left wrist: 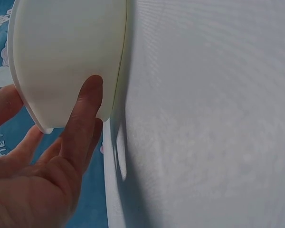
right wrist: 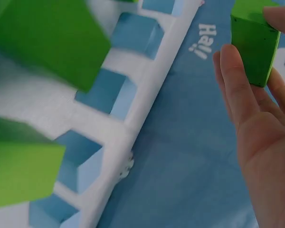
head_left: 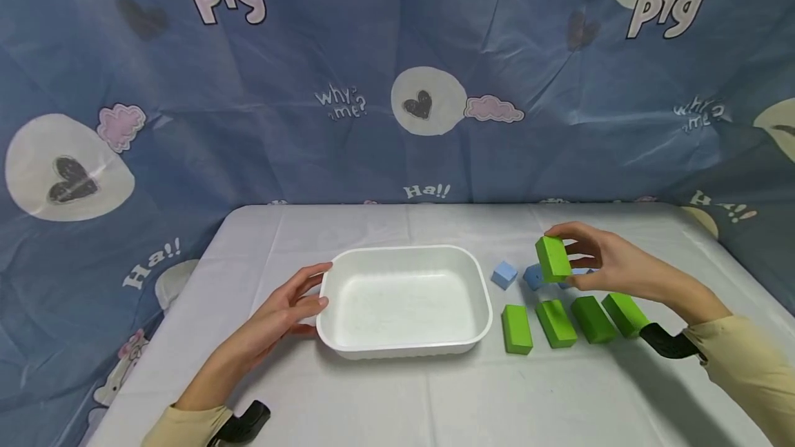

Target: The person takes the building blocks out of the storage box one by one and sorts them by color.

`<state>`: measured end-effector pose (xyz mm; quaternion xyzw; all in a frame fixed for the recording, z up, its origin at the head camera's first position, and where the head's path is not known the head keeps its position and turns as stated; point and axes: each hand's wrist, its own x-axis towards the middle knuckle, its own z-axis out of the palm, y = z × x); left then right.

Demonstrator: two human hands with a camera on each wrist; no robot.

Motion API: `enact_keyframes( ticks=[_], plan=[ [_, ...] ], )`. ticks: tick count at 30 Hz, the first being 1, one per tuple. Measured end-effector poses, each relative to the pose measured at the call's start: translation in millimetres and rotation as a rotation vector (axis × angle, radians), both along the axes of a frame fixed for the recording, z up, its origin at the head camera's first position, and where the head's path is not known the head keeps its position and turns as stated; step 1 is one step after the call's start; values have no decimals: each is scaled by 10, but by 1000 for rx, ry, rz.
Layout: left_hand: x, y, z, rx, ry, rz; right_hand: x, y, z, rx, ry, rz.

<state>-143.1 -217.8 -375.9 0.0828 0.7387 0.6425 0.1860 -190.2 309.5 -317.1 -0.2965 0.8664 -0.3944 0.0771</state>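
A white plastic tray point(head_left: 404, 348) sits on the table, its inside showing no contents. My left hand point(head_left: 273, 319) is at the tray's left end; its fairly straight fingers touch the rim and outer wall point(left wrist: 61, 61). On the right, my right hand point(head_left: 611, 264) pinches a green block point(head_left: 553, 259) between thumb and fingers, raised above the table. The right wrist view shows this same green block point(right wrist: 254, 47) at the fingertips. Below that hand, several green blocks point(head_left: 517, 330) stand in a row. Behind them are blue blocks point(head_left: 504, 274), some partly hidden by the held block and hand.
A white cloth covers the table point(head_left: 373, 399). Behind it hangs a blue printed curtain point(head_left: 335, 157). In the right wrist view, large blurred green blocks point(right wrist: 47, 38) stand near the camera, with blue blocks point(right wrist: 137, 35) beyond, close to the table's edge.
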Motion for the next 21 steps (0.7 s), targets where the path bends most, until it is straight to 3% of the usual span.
enact_keyframes(
  ticks=[13,21],
  plan=[
    [-13,9,10,-29,-8,13,111,437,-70,2,61,-77],
    [-17,12,-6,-39,-14,25,167,742,-157,-31,95,-57]
  ],
)
